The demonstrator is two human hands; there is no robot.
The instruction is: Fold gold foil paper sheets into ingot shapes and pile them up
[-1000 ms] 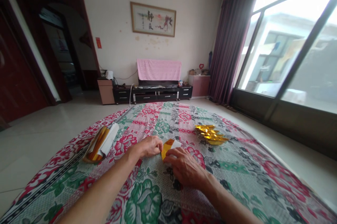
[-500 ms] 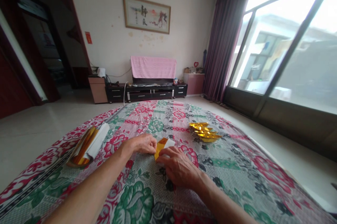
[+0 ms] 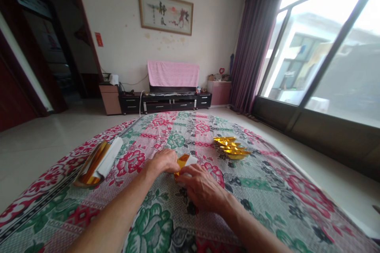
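Observation:
A sheet of gold foil paper (image 3: 182, 160), partly folded so that its white back shows on the right, lies on the flowered tablecloth between my hands. My left hand (image 3: 165, 161) has its fingers closed at the paper's left edge; the fingertips are partly hidden. My right hand (image 3: 198, 183) is bent over the near right part of the paper, its fingers pressing it. Farther right stands a group of folded gold paper ingots (image 3: 233, 148), nested close together. On the left lies a loosely rolled stack of gold and white paper sheets (image 3: 99, 164).
The round table's cloth (image 3: 154, 221) hangs over the edge. Beyond it are a low black TV cabinet (image 3: 175, 104), a screen under a pink towel (image 3: 173, 73) and a pink side cabinet (image 3: 219, 93). A purple curtain (image 3: 247, 43) and large window are at the right.
My left hand has shifted slightly inward and covers more of the paper's left edge. My right hand stays on the paper. The view has tilted very slightly.

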